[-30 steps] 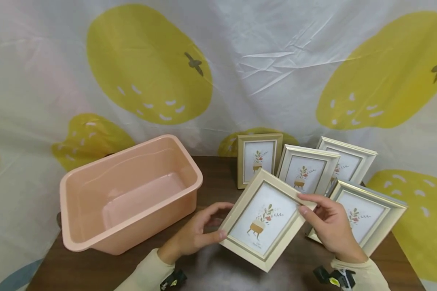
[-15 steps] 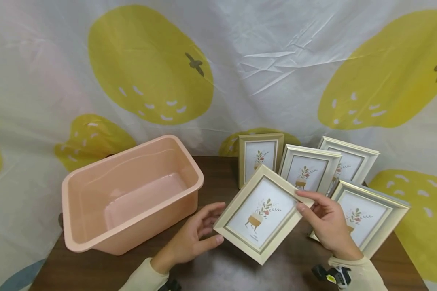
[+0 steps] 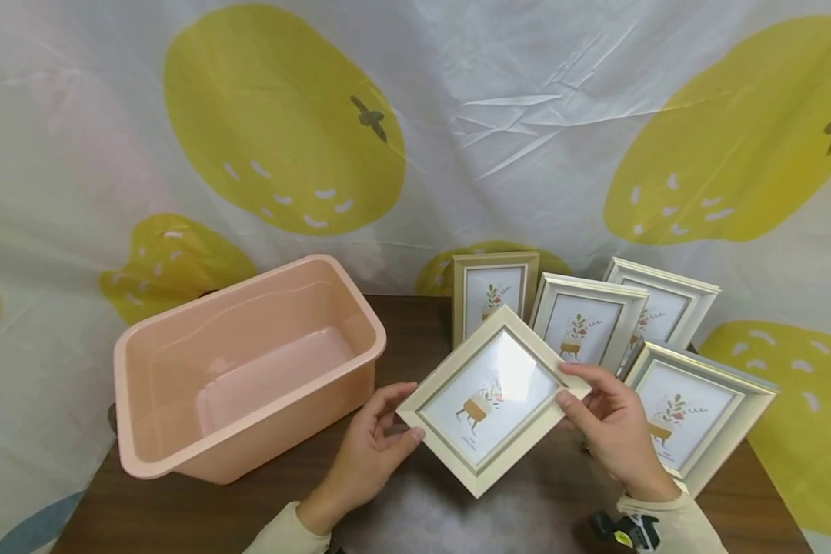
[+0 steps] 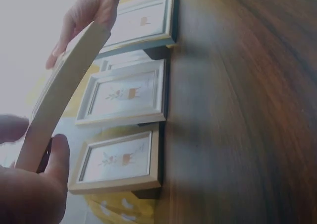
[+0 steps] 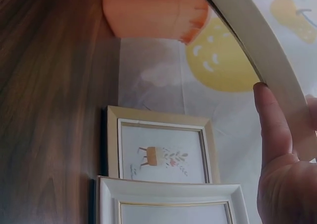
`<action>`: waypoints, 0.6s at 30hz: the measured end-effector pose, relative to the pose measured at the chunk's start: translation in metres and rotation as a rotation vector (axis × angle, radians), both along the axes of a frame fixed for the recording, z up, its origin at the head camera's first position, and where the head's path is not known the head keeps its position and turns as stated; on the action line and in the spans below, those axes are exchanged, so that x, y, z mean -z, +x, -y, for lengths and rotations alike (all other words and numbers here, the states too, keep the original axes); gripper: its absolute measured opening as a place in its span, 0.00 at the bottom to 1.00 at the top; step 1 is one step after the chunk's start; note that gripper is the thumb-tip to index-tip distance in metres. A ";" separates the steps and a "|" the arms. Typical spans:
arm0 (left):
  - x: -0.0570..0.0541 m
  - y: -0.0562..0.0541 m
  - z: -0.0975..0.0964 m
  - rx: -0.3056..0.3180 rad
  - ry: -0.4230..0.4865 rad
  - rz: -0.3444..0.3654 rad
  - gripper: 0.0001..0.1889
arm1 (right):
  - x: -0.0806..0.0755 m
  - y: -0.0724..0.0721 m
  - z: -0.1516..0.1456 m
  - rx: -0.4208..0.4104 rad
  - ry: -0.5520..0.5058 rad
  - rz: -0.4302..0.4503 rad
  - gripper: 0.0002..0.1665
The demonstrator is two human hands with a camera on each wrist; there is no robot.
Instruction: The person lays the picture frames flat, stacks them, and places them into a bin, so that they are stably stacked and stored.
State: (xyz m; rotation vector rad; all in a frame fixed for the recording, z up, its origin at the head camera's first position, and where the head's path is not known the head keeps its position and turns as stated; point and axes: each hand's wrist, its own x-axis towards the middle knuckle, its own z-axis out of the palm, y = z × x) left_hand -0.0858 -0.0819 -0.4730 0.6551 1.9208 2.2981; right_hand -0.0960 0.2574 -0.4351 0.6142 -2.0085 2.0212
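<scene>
A cream picture frame [image 3: 443, 385] with a potted-plant print is held tilted above the table, a bright glare on its glass. My left hand [image 3: 363, 454] pinches its left corner between thumb and fingers. On the opposite corner, my right hand [image 3: 616, 431] grips with the thumb on the front and some fingers behind. From the left wrist, the held frame [image 4: 64, 92] appears edge-on between both hands. Behind it stand a tan frame [image 3: 459, 300], a whitish frame [image 3: 589, 288] and another pale frame [image 3: 692, 300], partly covered. A silvery-gold frame [image 3: 723, 435] stands at the right, beside my right hand.
A pink plastic tub [image 3: 249, 431] stands on the left of the dark wooden table [image 3: 408, 323], with its inner floor bare. A cloth printed with yellow fruit [image 3: 284, 115] hangs behind the table. Small black devices [image 3: 626, 531] are strapped at the wrists.
The held picture frame has shifted left and turned slightly clockwise, and glare has appeared on its glass. My left hand loosened from its edge half a second ago and now pinches the left corner.
</scene>
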 end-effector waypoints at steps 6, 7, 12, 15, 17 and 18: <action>-0.002 0.002 -0.002 -0.041 0.020 0.038 0.29 | 0.002 0.000 0.000 -0.026 0.022 0.005 0.24; -0.002 0.002 -0.002 -0.042 0.022 0.039 0.29 | 0.002 0.000 -0.001 -0.028 0.032 0.005 0.24; -0.001 0.000 0.000 -0.060 0.038 0.021 0.28 | 0.001 -0.001 -0.003 -0.024 0.090 -0.003 0.26; 0.000 -0.002 0.001 -0.088 0.038 -0.006 0.27 | 0.000 0.000 -0.004 -0.024 0.130 0.009 0.27; 0.000 -0.002 0.003 -0.113 0.036 -0.024 0.27 | 0.001 0.000 -0.006 -0.056 0.144 0.001 0.28; 0.000 -0.003 0.003 -0.125 0.035 -0.031 0.27 | 0.001 0.000 -0.006 -0.074 0.157 -0.004 0.29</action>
